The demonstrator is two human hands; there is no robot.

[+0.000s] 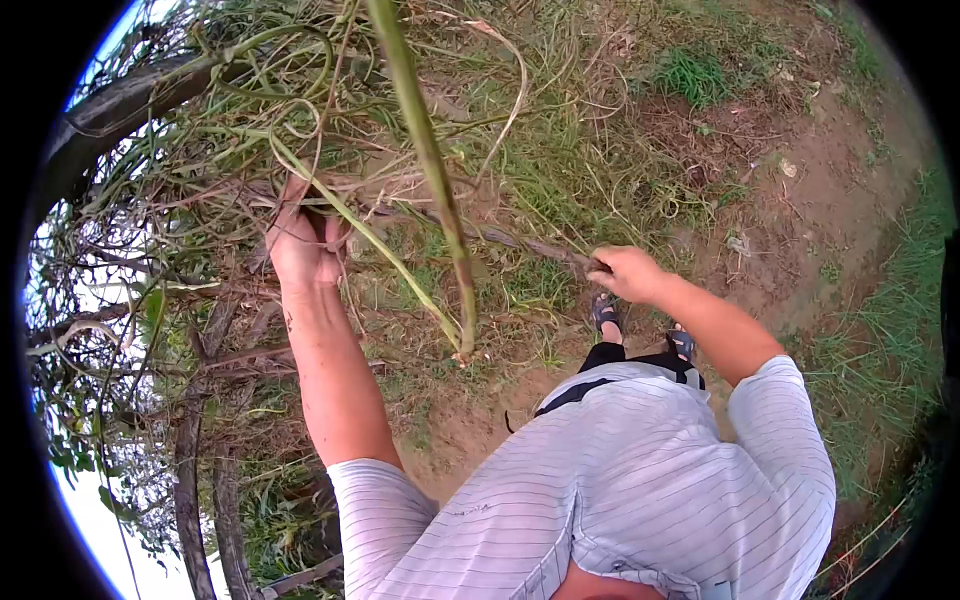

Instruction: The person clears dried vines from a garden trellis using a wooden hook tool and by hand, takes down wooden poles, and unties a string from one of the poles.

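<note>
My right hand (628,274) is closed around one end of a long, dry brown vine (530,243). From there the vine runs left into a tangle of stems. Out to the left, my raised left hand (300,243) has its fingers curled round dry vines (262,196) in that tangle; stems partly cover the fingertips. A thick green stem (425,150) hangs between the hands, close to the camera, turning brown toward its lower tip. A thinner pale green stem (375,240) slants down to meet it there.
A dark wooden pole (130,100) crosses the upper left, draped with vines. Upright posts (190,480) stand at lower left. Cut stems (560,150) litter the ground ahead. Bare soil (830,190) and grass (900,330) lie to the right. My sandalled feet (607,318) are below.
</note>
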